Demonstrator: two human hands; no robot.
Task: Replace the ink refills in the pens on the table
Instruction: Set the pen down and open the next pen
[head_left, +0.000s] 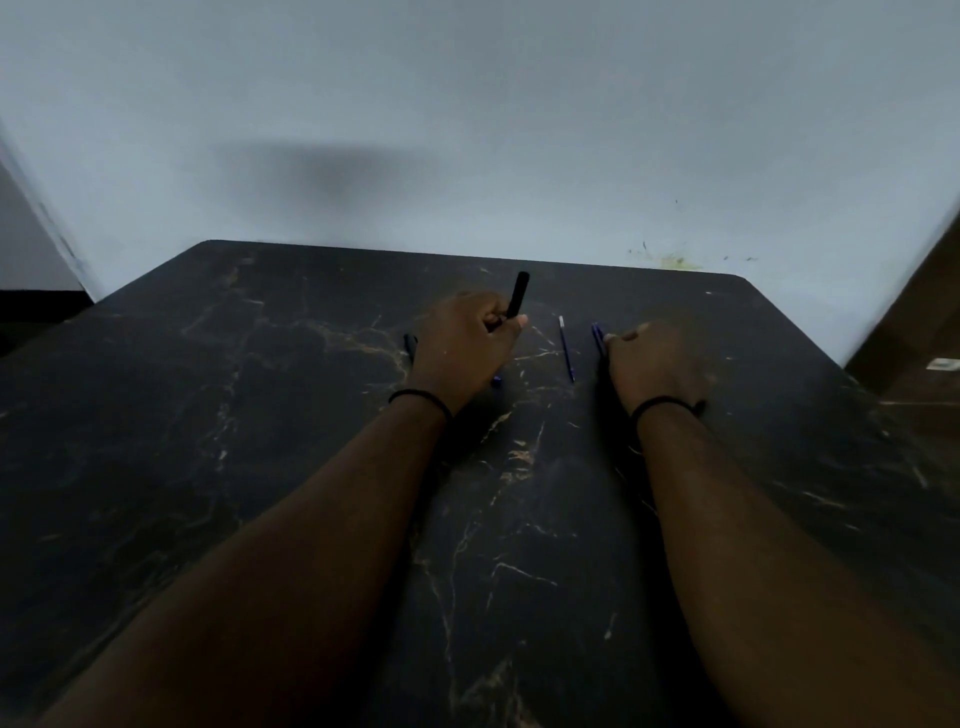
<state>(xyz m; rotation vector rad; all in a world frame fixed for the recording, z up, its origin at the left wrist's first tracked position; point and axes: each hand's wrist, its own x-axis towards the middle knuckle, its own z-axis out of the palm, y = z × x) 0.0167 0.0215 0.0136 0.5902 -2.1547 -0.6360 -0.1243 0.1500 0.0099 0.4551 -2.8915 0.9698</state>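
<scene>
My left hand (462, 345) is shut on a black pen (518, 293), whose upper end sticks up above the fingers. My right hand (652, 366) rests on the dark marble table (260, 415) with its fingers closed around a blue pen (597, 336), whose far end shows past the fingertips. Between the hands a thin blue refill (566, 349) with a white tip lies flat on the table. Another dark pen (410, 345) peeks out left of my left hand, mostly hidden. A small blue end (497, 380) shows under my left hand.
A pale wall (467, 130) rises right behind the table's far edge. A brown wooden surface (914, 322) stands at the right. The table's left edge drops to a dark floor (31, 312).
</scene>
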